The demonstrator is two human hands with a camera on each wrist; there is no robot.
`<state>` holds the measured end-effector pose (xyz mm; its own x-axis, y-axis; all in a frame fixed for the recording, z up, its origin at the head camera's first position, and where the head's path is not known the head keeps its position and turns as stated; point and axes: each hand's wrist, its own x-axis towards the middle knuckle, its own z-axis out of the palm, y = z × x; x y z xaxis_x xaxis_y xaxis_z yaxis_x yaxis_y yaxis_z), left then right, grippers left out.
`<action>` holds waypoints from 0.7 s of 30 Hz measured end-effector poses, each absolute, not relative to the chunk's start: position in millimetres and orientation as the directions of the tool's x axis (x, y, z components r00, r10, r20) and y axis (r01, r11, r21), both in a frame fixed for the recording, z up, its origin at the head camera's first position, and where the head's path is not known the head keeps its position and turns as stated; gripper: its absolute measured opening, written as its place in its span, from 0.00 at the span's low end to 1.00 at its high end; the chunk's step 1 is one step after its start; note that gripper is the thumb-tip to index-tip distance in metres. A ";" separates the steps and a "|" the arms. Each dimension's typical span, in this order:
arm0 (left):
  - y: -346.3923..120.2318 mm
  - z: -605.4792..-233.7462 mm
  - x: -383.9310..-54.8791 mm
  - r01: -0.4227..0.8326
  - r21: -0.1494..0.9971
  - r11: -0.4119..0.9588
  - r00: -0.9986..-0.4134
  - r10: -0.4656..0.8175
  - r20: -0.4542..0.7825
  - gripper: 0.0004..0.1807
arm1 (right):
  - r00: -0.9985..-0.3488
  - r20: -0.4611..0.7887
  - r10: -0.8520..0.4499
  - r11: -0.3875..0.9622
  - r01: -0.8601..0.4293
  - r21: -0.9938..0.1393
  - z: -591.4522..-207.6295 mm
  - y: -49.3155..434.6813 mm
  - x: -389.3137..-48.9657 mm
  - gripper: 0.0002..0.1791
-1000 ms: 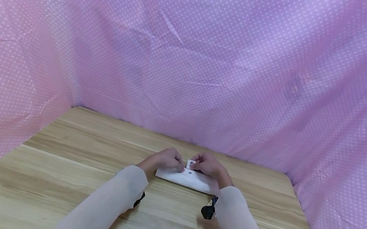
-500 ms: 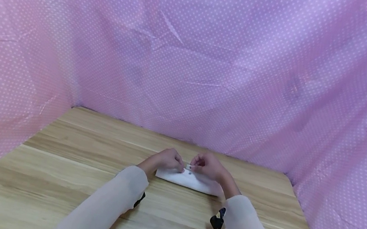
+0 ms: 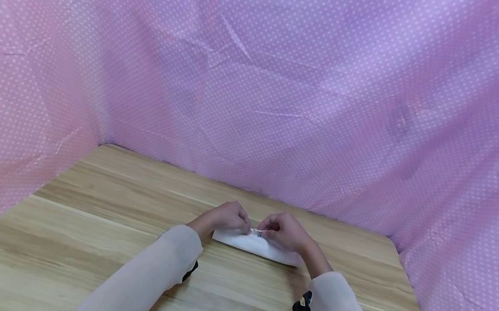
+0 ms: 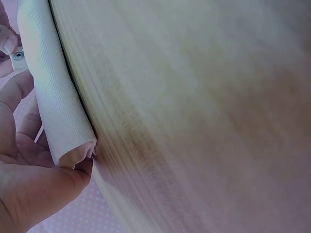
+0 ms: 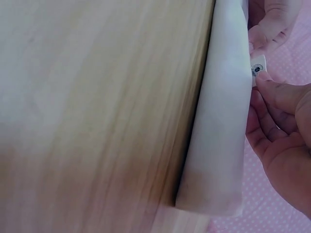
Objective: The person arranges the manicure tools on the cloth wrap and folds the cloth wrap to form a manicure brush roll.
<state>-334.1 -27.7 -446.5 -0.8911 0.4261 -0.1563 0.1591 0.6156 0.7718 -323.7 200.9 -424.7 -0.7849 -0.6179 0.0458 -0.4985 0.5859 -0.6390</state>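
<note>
A white fabric roll (image 3: pixel 242 242) with a hollow end lies on the table. My left hand (image 3: pixel 228 217) grips its far edge, and in the left wrist view the fingers curl round behind the roll (image 4: pixel 56 92). A short white tab with a metal snap button (image 5: pixel 257 68) sticks out at the roll's middle. Between thumb and fingers, my right hand (image 3: pixel 285 232) pinches this tab. The head view shows the tab (image 3: pixel 256 232) bent low over the roll's far edge, close to my left fingertips. Part of it is hidden by the fingers.
The wood-grain table (image 3: pixel 82 237) spreads out around the roll. Pink cloth with white dots (image 3: pixel 259 96) hangs behind the table and along both sides. A small black device (image 3: pixel 302 306) sits under the right sleeve cuff.
The tab stood up behind the roll and has been folded down towards me. My right hand and forearm shifted slightly nearer and to the right, while the left hand held its place.
</note>
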 end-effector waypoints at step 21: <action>-28.3 -447.5 -335.7 0.176 0.762 0.624 -0.885 0.439 -0.155 0.06 | -0.741 0.040 -0.671 0.598 -0.571 -0.562 -420.8 197.2 -320.9 0.05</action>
<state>-335.7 -28.3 -447.5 -0.8848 0.4394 -0.1550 0.1763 0.6236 0.7616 -320.9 197.2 -420.8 -0.7407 -0.6706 0.0400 -0.5715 0.5976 -0.5624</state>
